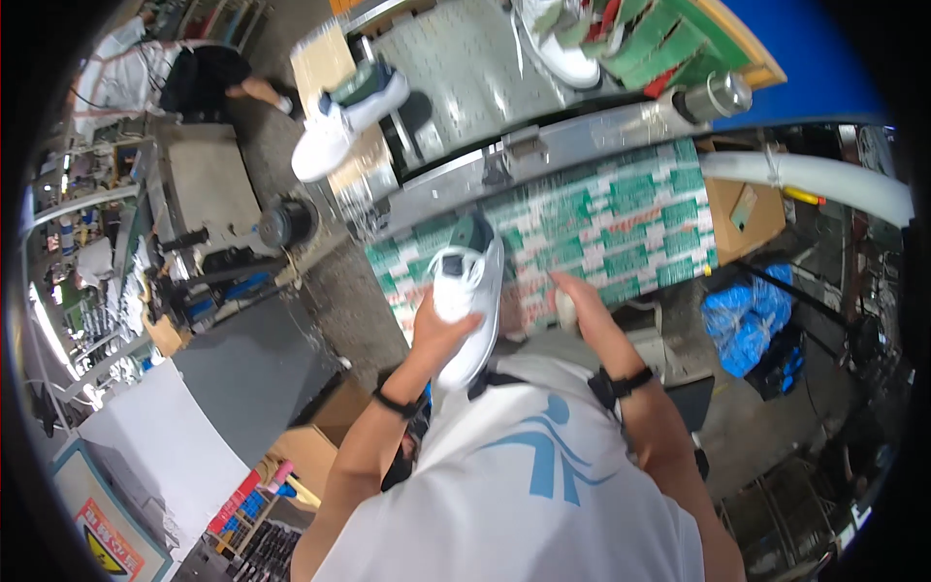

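Note:
My left hand (438,335) is closed round the side of a white lace-up sneaker (475,335) with a dark green lining, thumb across its upper. The sneaker's toe points back toward me. To its right, apart from the shoe, my right hand (584,303) is closed, seen edge-on. A small pale thing (565,312) shows under its fingers, too hidden to name. Beyond them, a second white sneaker (339,126) with a dark green heel part rests on the conveyor's left edge. Another white shoe (567,53) lies farther up on the grey conveyor (441,68).
A panel with a green and white print (621,209) lies below the conveyor's metal rail (543,150). Green and red pieces (669,44) sit in a tray at the upper right. A grey table (257,373) stands left; a blue plastic bag (747,315) is right. Another person (208,78) is far left.

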Demonstrator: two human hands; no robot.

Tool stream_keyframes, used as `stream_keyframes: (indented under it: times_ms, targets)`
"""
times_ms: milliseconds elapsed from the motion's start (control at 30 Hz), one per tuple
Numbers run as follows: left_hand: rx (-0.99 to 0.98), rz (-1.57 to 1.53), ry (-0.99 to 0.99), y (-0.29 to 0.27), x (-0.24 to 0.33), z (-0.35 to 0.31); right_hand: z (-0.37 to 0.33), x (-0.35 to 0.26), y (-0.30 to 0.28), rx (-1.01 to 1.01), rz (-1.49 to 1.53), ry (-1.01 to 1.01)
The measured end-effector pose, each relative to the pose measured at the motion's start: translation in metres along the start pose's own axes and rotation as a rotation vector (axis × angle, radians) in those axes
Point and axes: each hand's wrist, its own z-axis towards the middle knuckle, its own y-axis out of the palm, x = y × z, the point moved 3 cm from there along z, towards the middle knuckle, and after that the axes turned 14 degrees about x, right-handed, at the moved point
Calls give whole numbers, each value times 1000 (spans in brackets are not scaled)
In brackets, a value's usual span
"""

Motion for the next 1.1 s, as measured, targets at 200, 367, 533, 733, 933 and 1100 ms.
stream_keyframes:
  times_ms: [200,367,533,733,933,1100]
  targets:
    - [87,43,335,85,-66,36,-19,4,46,47,-128,-121]
    - [-5,12,175,51,-65,37,-49,39,52,113,-271,-229]
    - [15,-14,433,29,-35,38,-110,28,68,122,-726,-615]
    - [-78,71,660,28,-22,48,-116,26,106,86,-922,-848]
    - [-201,-735,-297,15,-30,77,-104,28,124,151,-1156,-1174]
    - [200,-683,106,-48,48,118,-96,28,131,173,-1288,-1294]
